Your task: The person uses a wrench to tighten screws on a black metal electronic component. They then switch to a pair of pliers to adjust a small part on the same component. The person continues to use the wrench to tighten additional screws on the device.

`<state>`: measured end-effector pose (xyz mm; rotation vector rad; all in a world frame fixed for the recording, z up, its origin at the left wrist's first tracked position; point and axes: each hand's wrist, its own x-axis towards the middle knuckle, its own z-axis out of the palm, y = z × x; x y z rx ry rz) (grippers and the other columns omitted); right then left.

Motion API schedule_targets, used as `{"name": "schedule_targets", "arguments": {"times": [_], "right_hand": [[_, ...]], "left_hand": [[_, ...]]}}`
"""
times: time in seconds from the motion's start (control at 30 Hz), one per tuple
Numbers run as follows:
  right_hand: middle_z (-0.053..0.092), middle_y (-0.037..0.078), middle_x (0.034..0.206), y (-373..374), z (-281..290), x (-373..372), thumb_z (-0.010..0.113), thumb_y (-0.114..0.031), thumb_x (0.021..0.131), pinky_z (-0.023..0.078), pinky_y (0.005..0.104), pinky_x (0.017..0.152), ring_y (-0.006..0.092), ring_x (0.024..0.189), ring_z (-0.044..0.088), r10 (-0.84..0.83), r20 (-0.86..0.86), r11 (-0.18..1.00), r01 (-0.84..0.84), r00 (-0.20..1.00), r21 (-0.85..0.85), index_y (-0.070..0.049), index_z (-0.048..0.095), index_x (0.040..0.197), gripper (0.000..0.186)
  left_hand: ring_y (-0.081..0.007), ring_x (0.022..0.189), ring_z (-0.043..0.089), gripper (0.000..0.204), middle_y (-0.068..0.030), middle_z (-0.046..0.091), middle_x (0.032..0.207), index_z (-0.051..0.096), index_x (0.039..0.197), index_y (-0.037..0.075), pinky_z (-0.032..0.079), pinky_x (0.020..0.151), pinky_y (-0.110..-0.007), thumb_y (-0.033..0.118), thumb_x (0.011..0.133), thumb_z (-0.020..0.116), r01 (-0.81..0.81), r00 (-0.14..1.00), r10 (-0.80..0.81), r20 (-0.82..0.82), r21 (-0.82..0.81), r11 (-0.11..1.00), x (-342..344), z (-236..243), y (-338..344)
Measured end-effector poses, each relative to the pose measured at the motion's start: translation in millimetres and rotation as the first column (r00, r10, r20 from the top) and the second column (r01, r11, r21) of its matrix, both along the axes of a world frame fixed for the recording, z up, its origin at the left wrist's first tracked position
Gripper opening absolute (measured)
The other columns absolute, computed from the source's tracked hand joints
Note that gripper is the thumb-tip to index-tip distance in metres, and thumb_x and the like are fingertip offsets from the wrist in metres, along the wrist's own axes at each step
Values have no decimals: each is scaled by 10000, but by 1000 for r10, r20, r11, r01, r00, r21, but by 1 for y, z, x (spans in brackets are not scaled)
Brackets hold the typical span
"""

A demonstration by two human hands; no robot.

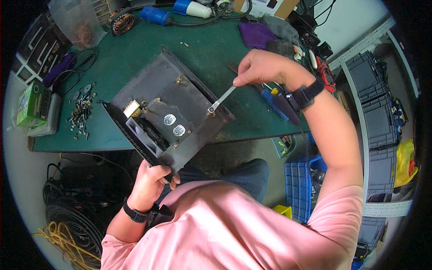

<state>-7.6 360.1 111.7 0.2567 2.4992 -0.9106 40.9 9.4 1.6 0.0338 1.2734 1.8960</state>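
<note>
A dark metal chassis [189, 92] with raised side walls rests tilted over the near edge of the green bench. My left hand [155, 180] grips its near corner, thumb on top and fingers curled underneath. In my right hand [258, 67] is a silver wrench [223, 98], pinched by one end. The wrench's other end sits around a small brass-coloured fastener at the chassis's right side. Inside the chassis are two round silver parts [179, 130], a black fan [153, 133], a pale block-shaped component [132, 109] and several small brass posts.
Loose screws and washers [81, 110] lie in a pile at left, near a green box [33, 104]. Blue-handled tools [274, 105] lie under my right forearm. Blue plugs [155, 15] and a purple cloth [256, 36] are at the back. Grey bins [380, 126] fill a rack at right.
</note>
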Motion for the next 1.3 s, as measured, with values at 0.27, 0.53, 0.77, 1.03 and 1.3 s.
{"name": "schedule_targets", "arguments": {"times": [0.27,0.53,0.77,1.03,1.3], "right_hand": [[632,46,678,-20,13,-70,793,-301,679,429,320,569,161,635,571,499,17,833,-486,866,264,-17,695,808,328],[642,74,674,-99,26,-120,837,-246,629,442,344,537,188,636,602,701,268,527,-734,661,428,-16,686,804,325],[589,40,603,-72,21,-126,785,-205,699,387,276,457,123,511,535,616,226,757,-647,754,95,0,666,771,248],[552,13,565,-47,36,-90,730,-230,766,366,237,429,83,468,496,438,9,899,-437,899,-22,-14,649,769,231],[579,15,587,-35,30,-6,709,-230,801,377,216,414,81,475,524,-80,-140,992,66,987,-106,-21,661,780,215]], "left_hand": [[-201,566,605,281,-130,614,718,540,996,-73,467,466,-287,9,731,491,9,998,-9,66,2,1000,-3,2,-2],[-206,586,618,279,-129,605,725,529,995,-74,473,467,-288,2,728,499,18,996,-17,87,-9,1000,-5,5,-3],[-212,582,619,287,-140,610,752,536,990,-86,480,465,-283,3,721,489,8,997,-6,75,-14,1000,-4,4,-3],[-214,563,617,263,-141,615,722,544,970,-79,477,456,-285,-8,724,487,21,998,-22,65,24,1000,-5,-3,-3],[-207,575,624,259,-131,616,715,537,985,-75,479,460,-280,-3,742,488,-5,998,5,57,-2,1000,-1,-4,-2]]}}
